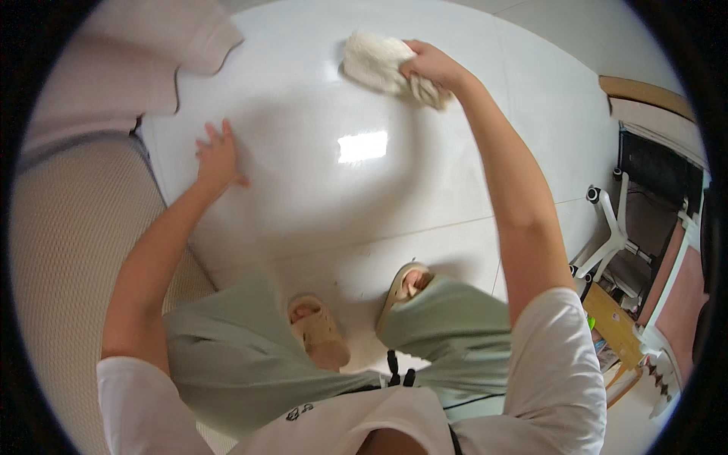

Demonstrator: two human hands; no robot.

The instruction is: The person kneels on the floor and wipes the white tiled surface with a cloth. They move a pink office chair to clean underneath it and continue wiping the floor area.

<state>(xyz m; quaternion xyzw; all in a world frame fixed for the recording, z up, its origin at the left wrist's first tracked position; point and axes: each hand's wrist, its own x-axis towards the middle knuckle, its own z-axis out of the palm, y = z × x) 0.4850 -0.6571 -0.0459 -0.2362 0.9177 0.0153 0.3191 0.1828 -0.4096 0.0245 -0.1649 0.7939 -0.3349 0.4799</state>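
My right hand [433,63] grips a bunched cream-coloured cloth [376,61] at the far part of the white tiled floor [318,182]. The cloth's folded end hangs out below my palm, and part of it is hidden by my fingers. Off to the left, my left hand [217,154] has its fingers spread and holds nothing. It is over the floor beside a mesh-covered bed side or mattress [102,227]; whether the palm touches the tiles I cannot tell. A bright light reflection lies on the glossy floor between my hands.
A pale pink curtain or bed skirt [125,62] hangs at the upper left. On the right stand a white wheeled chair base [613,239] and a wooden shelf [614,324] with assorted items. My feet, in beige slippers [318,330], are planted on the floor close to my body.
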